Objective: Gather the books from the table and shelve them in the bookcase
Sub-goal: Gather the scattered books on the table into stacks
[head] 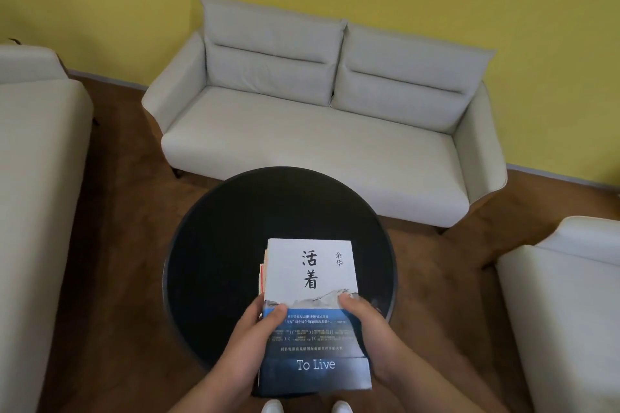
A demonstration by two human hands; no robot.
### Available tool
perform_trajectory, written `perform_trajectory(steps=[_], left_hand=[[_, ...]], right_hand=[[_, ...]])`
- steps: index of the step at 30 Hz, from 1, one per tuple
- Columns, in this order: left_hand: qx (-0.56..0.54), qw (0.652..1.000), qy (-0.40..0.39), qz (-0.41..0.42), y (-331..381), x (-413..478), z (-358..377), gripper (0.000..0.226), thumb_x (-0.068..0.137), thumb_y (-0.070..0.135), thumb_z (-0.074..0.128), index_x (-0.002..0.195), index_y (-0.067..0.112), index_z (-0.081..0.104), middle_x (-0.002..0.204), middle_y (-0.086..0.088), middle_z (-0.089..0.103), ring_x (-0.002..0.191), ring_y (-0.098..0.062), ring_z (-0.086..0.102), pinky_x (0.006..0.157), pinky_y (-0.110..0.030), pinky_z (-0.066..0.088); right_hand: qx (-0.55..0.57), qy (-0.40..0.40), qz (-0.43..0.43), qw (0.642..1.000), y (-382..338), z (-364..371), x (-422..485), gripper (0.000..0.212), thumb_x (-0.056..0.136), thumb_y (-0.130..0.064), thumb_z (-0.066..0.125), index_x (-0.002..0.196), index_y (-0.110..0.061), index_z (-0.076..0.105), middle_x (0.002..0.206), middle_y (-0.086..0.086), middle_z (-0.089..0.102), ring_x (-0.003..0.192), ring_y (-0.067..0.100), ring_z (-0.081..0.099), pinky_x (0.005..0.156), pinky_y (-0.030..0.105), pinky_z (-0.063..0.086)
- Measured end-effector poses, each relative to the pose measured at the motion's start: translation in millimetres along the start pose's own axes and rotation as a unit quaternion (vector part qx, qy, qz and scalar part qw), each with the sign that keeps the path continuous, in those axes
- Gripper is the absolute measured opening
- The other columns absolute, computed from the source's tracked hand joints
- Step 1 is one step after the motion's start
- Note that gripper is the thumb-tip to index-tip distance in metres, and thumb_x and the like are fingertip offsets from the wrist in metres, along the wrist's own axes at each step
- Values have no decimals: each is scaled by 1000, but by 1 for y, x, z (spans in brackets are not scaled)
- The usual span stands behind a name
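Note:
A stack of books [312, 282] is held over the near part of a round black table [235, 245]. The top book has a white and blue cover that reads "To Live". Red and white edges of the books beneath show at the stack's left side. My left hand [258, 335] grips the stack's left side with the thumb on the cover. My right hand [365, 329] grips the right side, thumb also on top. No bookcase is in view.
A light grey two-seat sofa [318, 117] stands against the yellow wall beyond the table. Another pale sofa [37, 178] is at the left and a pale armchair [570, 305] at the right. The floor [127, 245] is brown wood. My white shoes [273, 407] show at the bottom.

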State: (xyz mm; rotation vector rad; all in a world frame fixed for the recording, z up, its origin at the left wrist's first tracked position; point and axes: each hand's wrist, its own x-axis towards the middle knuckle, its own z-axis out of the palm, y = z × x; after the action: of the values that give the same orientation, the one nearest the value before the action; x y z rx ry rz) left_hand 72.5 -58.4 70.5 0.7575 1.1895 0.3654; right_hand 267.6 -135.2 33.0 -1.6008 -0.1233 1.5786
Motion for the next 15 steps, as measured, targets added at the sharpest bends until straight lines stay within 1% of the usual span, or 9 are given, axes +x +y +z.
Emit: perform_trajectory(steps=[1, 2, 5, 9, 10, 11, 12, 13, 15], left_hand=[[-3, 1000, -6, -8, 0, 1, -2, 25, 95, 23, 65, 119, 26, 60, 104, -6, 77, 87, -24, 77, 80, -42, 60], [-6, 1000, -12, -14, 0, 2, -4, 26, 95, 24, 65, 120, 26, 59, 105, -6, 77, 88, -24, 77, 79, -42, 60], [-6, 999, -24, -35, 1, 4, -4, 26, 95, 29, 62, 120, 31, 55, 110, -7, 74, 90, -24, 76, 73, -38, 59], [35, 998, -32, -30, 3, 3, 4, 31, 97, 32, 60, 126, 34, 51, 115, -1, 71, 98, -20, 73, 71, -31, 57], [46, 998, -36, -23, 4, 2, 7, 32, 97, 32, 60, 127, 35, 50, 117, 1, 70, 101, -18, 71, 71, -28, 55], [53, 998, -42, -16, 5, 2, 9, 31, 98, 32, 59, 128, 37, 50, 119, 4, 68, 105, -16, 69, 73, -26, 54], [60, 997, -50, -10, 5, 3, 11, 31, 98, 33, 58, 127, 40, 50, 121, 7, 67, 108, -15, 67, 75, -25, 54], [70, 996, -58, -7, 4, 5, 12, 30, 98, 34, 58, 126, 42, 50, 123, 9, 66, 111, -13, 65, 77, -24, 53], [81, 995, -60, 3, 3, 6, 17, 27, 99, 34, 56, 123, 44, 51, 124, 12, 65, 112, -9, 63, 77, -20, 51]], right_hand=[[18, -19, 12, 1000, 1, -1, 0, 70, 81, -49, 78, 140, -20, 54, 128, 14, 71, 117, 37, 69, 105, 54, 52], [27, -33, 16, 999, 0, -3, 0, 71, 80, -52, 78, 139, -20, 55, 128, 14, 71, 117, 37, 69, 104, 53, 52], [39, -57, 23, 997, -4, -7, 1, 63, 85, -50, 67, 139, -22, 53, 127, 11, 73, 115, 33, 71, 91, 45, 57], [55, -67, 51, 995, -11, -9, -1, 61, 86, -51, 64, 139, -20, 57, 125, 14, 73, 110, 33, 73, 84, 42, 58], [63, -64, 58, 994, -13, -12, -1, 62, 86, -53, 63, 137, -18, 59, 125, 15, 73, 110, 34, 72, 87, 44, 58], [78, -62, 65, 993, -15, -16, 0, 64, 87, -57, 61, 137, -18, 61, 128, 16, 71, 114, 36, 70, 95, 48, 56], [94, -60, 69, 991, -16, -21, 2, 66, 88, -63, 57, 137, -18, 62, 131, 17, 70, 119, 39, 67, 105, 52, 51], [110, -56, 72, 990, -16, -27, 3, 68, 89, -67, 51, 136, -19, 62, 132, 17, 69, 122, 40, 65, 111, 54, 46], [128, -53, 80, 987, -14, -34, 7, 72, 90, -73, 42, 135, -21, 63, 132, 16, 69, 123, 40, 65, 109, 53, 47]])
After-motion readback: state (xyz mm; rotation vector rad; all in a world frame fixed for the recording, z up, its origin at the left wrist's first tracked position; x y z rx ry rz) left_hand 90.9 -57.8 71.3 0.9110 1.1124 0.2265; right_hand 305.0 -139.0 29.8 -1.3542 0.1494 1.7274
